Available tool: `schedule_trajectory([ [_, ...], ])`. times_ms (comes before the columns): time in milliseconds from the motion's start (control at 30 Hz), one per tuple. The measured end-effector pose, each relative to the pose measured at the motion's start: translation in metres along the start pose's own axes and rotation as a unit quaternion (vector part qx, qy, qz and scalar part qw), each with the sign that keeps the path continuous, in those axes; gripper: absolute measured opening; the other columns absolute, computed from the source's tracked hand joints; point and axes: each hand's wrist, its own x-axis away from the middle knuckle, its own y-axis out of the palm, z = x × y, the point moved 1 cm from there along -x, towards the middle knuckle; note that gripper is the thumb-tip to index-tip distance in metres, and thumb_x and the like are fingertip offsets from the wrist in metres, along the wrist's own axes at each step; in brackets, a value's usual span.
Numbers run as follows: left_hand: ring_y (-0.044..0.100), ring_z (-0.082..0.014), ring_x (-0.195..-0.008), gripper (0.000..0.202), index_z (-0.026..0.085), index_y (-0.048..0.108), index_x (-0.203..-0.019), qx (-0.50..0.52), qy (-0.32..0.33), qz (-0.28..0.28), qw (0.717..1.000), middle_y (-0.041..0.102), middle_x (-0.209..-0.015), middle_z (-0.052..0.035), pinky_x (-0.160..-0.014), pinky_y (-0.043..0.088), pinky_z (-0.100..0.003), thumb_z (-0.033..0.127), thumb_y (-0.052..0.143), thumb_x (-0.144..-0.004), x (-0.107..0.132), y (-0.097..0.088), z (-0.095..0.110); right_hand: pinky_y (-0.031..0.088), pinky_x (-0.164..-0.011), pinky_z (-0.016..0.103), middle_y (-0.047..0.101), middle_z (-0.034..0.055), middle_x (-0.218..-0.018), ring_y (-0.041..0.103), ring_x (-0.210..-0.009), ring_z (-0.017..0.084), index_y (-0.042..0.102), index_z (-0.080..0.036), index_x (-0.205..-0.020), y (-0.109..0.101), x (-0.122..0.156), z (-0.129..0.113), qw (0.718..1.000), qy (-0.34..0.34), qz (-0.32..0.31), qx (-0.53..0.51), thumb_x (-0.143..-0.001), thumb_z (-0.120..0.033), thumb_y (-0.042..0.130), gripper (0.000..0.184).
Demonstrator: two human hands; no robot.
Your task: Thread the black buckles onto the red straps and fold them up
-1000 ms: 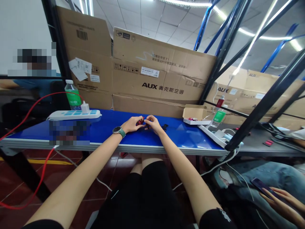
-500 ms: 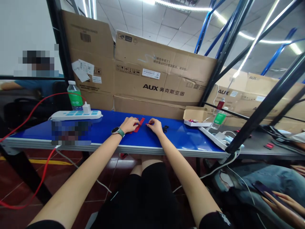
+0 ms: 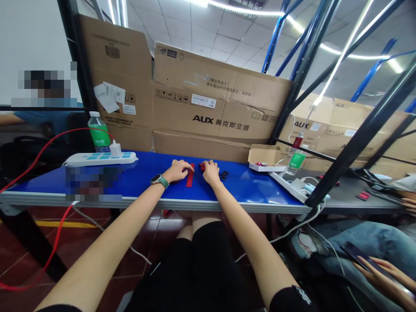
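Observation:
A flat red strip (image 3: 190,178) lies on the blue tabletop (image 3: 156,162) in front of me. My left hand (image 3: 177,171), with a watch (image 3: 156,178) on the wrist, rests at its left side. The index finger reaches out onto the strip's upper part. To the right of the strip, my right hand (image 3: 211,172) has its fingers closed on a small dark red and black piece (image 3: 202,167), partly hidden by them. Several small black pieces (image 3: 224,175) lie just right of my right hand.
A power strip (image 3: 100,159) and a green-labelled bottle (image 3: 99,133) stand at the left. An open small box (image 3: 264,162) with small colourful items sits at the right, near another power strip (image 3: 292,186). Cardboard (image 3: 221,108) walls the back. A co-worker's hands hold a phone (image 3: 360,255) at right.
My left hand has slid off the red strip, leaving more of it uncovered and turned more upright. My right hand has moved from a pinch on a small red thing to the dark red and black piece.

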Motion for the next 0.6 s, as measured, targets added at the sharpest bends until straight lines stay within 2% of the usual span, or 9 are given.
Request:
schedule_trajectory([
  [67, 0.060, -0.0264, -0.114, 0.047, 0.031, 0.078, -0.111, -0.004, 0.002, -0.008, 1.000, 0.075, -0.118, -0.0024, -0.101, 0.029, -0.044, 0.012, 0.049, -0.078, 0.002, 0.003, -0.004, 0.043, -0.094, 0.043, 0.061, 0.0128, -0.129, 0.050, -0.119, 0.029, 0.066, -0.023, -0.120, -0.004, 0.000, 0.000, 1.000, -0.001, 0.000, 0.003, -0.087, -0.006, 0.043, 0.044],
  [133, 0.058, -0.0275, -0.117, 0.047, 0.032, 0.078, -0.111, -0.006, -0.005, -0.027, 1.000, 0.075, -0.120, -0.0026, -0.102, 0.028, -0.046, 0.012, 0.051, -0.077, 0.004, 0.006, -0.006, 0.042, -0.093, 0.042, 0.063, 0.0121, -0.122, 0.051, -0.116, 0.029, 0.068, -0.022, -0.110, -0.006, 0.000, 0.001, 1.000, 0.006, 0.001, 0.013, -0.086, -0.005, 0.044, 0.038],
  [267, 0.058, -0.0286, -0.115, 0.041, 0.033, 0.080, -0.105, 0.003, -0.030, -0.040, 0.999, 0.077, -0.113, -0.0021, -0.103, 0.028, -0.048, 0.017, 0.053, -0.080, 0.004, 0.005, -0.002, 0.040, -0.096, 0.045, 0.056, 0.0175, -0.134, 0.047, -0.125, 0.032, 0.062, -0.021, -0.126, -0.003, 0.001, 0.009, 0.995, 0.079, 0.043, 0.047, -0.088, -0.009, 0.049, 0.042],
  [333, 0.062, -0.0265, -0.110, 0.038, 0.032, 0.081, -0.100, 0.024, -0.024, -0.056, 0.998, 0.078, -0.109, -0.0008, -0.102, 0.031, -0.044, 0.018, 0.052, -0.081, 0.003, 0.002, 0.002, 0.038, -0.098, 0.049, 0.055, 0.0192, -0.136, 0.046, -0.128, 0.033, 0.060, -0.021, -0.132, 0.001, 0.001, 0.014, 0.992, 0.110, 0.016, 0.061, -0.091, -0.009, 0.047, 0.044],
  [467, 0.068, -0.0209, -0.096, 0.034, 0.030, 0.082, -0.093, 0.082, 0.002, -0.085, 0.993, 0.079, -0.099, 0.0020, -0.095, 0.041, -0.033, 0.022, 0.050, -0.084, -0.001, -0.002, 0.007, 0.037, -0.100, 0.051, 0.062, 0.0174, -0.128, 0.054, -0.122, 0.031, 0.066, -0.021, -0.123, 0.003, 0.000, 0.023, 0.987, 0.136, -0.057, 0.072, -0.094, -0.006, 0.040, 0.042],
  [600, 0.066, -0.0224, -0.108, 0.030, 0.029, 0.080, -0.104, 0.065, 0.003, -0.034, 0.997, 0.077, -0.112, 0.0001, -0.098, 0.041, -0.033, 0.030, 0.054, -0.088, -0.001, -0.002, 0.004, 0.038, -0.097, 0.045, 0.062, 0.0175, -0.129, 0.054, -0.123, 0.031, 0.068, -0.020, -0.120, -0.002, -0.003, 0.024, 0.987, 0.136, -0.025, 0.088, -0.093, -0.007, 0.044, 0.037],
])
